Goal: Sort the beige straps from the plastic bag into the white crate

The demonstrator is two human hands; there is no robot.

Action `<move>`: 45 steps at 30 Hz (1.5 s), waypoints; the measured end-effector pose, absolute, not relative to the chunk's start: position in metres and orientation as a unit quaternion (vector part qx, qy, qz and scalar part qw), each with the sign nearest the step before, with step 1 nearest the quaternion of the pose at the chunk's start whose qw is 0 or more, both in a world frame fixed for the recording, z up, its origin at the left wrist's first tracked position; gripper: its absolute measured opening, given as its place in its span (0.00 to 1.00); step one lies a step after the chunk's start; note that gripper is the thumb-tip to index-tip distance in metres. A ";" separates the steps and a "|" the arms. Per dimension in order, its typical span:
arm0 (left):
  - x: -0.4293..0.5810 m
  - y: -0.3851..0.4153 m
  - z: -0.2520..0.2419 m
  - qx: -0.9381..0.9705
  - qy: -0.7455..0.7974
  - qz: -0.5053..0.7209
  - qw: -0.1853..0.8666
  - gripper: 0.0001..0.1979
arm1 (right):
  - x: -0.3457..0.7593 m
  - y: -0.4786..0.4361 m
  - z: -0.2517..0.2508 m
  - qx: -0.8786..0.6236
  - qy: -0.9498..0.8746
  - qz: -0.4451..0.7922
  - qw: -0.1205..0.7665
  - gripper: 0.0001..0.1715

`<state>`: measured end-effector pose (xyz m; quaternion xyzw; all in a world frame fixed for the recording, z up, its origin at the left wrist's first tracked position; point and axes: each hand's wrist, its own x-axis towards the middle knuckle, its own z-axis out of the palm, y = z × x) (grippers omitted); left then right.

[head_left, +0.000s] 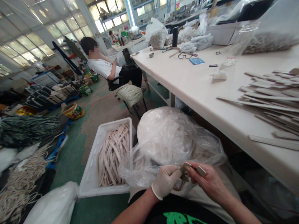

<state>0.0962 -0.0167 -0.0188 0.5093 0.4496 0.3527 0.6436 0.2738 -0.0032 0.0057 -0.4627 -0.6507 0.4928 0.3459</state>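
Note:
My left hand [167, 181], in a white glove, is closed around the lower end of a beige strap [189, 167] over my lap. My bare right hand [206, 180] pinches the same strap from the other side, and the strap's squared end sticks out above the fingers. Right behind both hands sits a big clear plastic bag [173, 140] stuffed with pale straps. A white plastic bin [92, 174] holding several beige straps stands on the floor to the left of the bag.
A long cream table [198, 90] runs along the right, with a stack of flat strips [273, 99], glasses [185, 56], a clear jar [238, 43] and bags. A seated person [105, 65] works beyond a padded stool [130, 95]. Cord bundles [21, 183] lie left.

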 end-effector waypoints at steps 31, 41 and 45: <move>0.097 -0.017 -0.012 0.519 0.426 0.361 0.646 0.24 | 0.277 0.001 -0.003 -0.488 -0.648 0.478 0.338 0.21; 0.097 -0.015 -0.017 0.531 0.423 0.355 0.642 0.22 | 0.277 0.002 -0.006 -0.496 -0.641 0.484 0.330 0.22; 0.097 -0.016 -0.019 0.514 0.432 0.350 0.654 0.22 | 0.278 0.001 -0.006 -0.497 -0.642 0.480 0.333 0.22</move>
